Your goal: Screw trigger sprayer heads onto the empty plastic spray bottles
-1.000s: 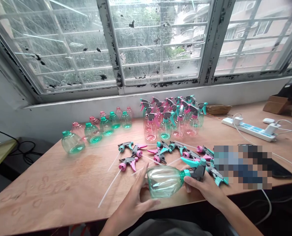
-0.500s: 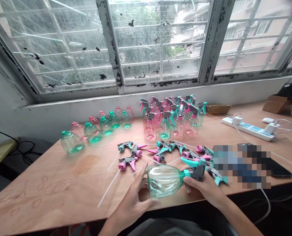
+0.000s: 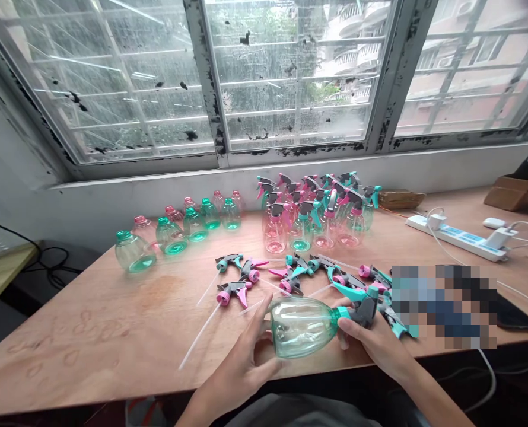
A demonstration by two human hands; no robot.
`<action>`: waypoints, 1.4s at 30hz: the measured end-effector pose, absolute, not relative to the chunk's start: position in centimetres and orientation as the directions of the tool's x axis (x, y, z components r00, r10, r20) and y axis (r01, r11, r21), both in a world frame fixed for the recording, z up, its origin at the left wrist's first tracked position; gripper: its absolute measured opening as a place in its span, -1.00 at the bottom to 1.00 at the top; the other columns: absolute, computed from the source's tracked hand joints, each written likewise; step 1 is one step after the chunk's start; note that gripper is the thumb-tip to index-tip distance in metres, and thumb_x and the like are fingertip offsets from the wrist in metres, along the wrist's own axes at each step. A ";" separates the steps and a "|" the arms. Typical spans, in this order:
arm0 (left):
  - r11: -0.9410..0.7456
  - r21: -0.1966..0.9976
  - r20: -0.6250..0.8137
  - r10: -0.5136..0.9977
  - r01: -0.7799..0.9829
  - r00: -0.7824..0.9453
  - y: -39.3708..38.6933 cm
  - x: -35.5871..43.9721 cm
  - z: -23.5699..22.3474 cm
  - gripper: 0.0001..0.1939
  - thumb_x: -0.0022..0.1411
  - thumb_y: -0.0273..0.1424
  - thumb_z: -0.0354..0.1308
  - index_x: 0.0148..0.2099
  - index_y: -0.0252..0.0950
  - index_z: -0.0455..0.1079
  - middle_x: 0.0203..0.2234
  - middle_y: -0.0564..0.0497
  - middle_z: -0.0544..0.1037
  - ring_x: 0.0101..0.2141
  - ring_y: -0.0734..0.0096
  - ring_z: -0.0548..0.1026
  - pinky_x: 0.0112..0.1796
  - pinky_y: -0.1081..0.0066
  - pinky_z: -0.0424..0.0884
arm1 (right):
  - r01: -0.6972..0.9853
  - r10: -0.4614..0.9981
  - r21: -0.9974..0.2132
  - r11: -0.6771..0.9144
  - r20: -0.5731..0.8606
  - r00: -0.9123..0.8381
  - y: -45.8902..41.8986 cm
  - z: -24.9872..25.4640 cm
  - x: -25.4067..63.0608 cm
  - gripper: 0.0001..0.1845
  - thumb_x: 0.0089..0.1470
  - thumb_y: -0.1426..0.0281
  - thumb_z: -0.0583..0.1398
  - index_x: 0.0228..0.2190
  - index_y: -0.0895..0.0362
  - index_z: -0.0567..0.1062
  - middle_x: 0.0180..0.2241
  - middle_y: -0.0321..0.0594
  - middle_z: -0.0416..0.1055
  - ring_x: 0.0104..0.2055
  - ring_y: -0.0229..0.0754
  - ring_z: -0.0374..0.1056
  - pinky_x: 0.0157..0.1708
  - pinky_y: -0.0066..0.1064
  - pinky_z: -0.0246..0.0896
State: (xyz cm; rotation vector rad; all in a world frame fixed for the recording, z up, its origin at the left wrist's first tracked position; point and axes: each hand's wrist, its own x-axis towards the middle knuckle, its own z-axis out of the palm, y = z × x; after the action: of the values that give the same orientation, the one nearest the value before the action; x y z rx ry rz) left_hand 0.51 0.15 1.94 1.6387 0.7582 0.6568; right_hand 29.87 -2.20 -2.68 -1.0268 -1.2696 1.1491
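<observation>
A clear green spray bottle (image 3: 303, 327) lies sideways in the air near the table's front edge, its base to the left. My left hand (image 3: 248, 350) is curled round the base end, thumb below and fingers above. At the neck, my right hand (image 3: 371, 338) pinches the teal collar of the grey-and-teal spray head (image 3: 362, 307), which sits on the bottle's mouth. Its dip tube shows faintly inside. Just beyond my hands lie several loose spray heads (image 3: 232, 292), pink or teal with grey, some with long clear tubes.
Assembled spray bottles (image 3: 300, 234) stand grouped under the window. Open-topped bottles (image 3: 134, 252) form slanting rows at the left. A white power strip (image 3: 457, 237) with cables, a wrapped brown packet (image 3: 401, 199) and a dark phone (image 3: 517, 314) are at the right, beside a blurred patch.
The view has shifted slightly, so everything sits a little further right. Both hands keep the same hold on the spray bottle, with hardly any other movement visible.
</observation>
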 end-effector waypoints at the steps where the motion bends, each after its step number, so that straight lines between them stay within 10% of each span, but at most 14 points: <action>1: -0.112 0.987 0.011 0.770 0.117 0.639 0.1 0.6 2.1 0.06 0.27 -0.48 0.29 0.53 0.05 -0.35 0.47 -0.06 0.05 0.35 0.03 0.23 0.32 0.08 0.20 | -0.054 0.986 -0.986 0.156 0.159 -0.042 -2.2 -2.8 29.9 -0.53 0.21 0.11 0.32 -0.62 0.12 0.53 -0.64 -0.27 0.49 -0.54 -0.18 0.36 -0.38 -0.33 0.25; 42: -0.199 0.952 0.012 0.784 0.234 0.620 0.1 0.6 3.1 0.05 0.30 -0.41 0.30 0.53 0.01 -0.37 0.49 -0.06 -0.03 0.39 0.03 0.14 0.38 0.07 0.06 | 0.025 0.990 -0.992 0.125 0.123 -0.074 -2.5 -1.0 29.6 -0.50 0.19 0.08 0.32 -0.65 0.13 0.54 -0.64 -0.20 0.52 -0.53 -0.12 0.43 -0.42 -0.34 0.36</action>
State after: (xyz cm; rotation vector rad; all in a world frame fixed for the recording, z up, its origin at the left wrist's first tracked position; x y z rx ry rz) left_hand 0.61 0.13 3.11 1.7424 0.8345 0.6232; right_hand 29.60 -2.50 -1.01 -1.1033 -1.3399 1.1545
